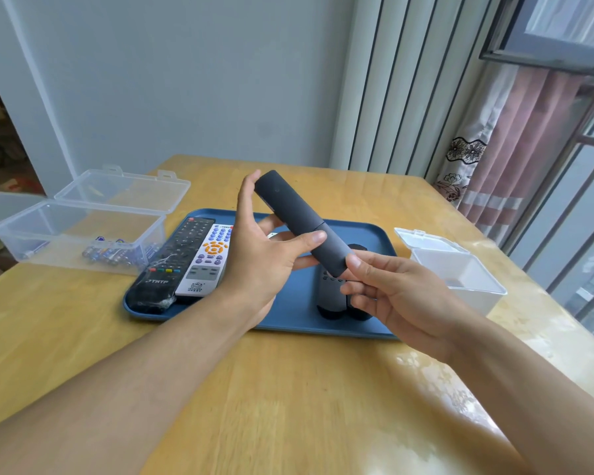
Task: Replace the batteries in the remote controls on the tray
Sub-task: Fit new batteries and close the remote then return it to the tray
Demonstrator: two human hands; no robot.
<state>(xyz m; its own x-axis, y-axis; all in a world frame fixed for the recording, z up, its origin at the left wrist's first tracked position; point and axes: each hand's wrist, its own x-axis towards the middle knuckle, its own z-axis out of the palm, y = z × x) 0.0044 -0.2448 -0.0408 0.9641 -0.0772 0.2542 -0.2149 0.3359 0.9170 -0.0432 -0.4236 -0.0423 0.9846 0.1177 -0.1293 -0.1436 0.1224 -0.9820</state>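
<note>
Held above the blue plastic tray (pixel 288 320), the slim dark grey remote (pixel 300 222) rests in the left hand (pixel 264 255), thumb clamped mid-body, while the right hand (pixel 388 293) pinches its lower end, where the cover should probably slide straight off along its length, without twisting.

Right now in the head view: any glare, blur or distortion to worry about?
Head view: daylight from the window on the right puts glare patches on the table near the right forearm; wide-angle bends the wall lines and curtain edges; forearms at the bottom are soft, slight motion blur; the dark remote held by left hand and right hand stays readable.
</note>
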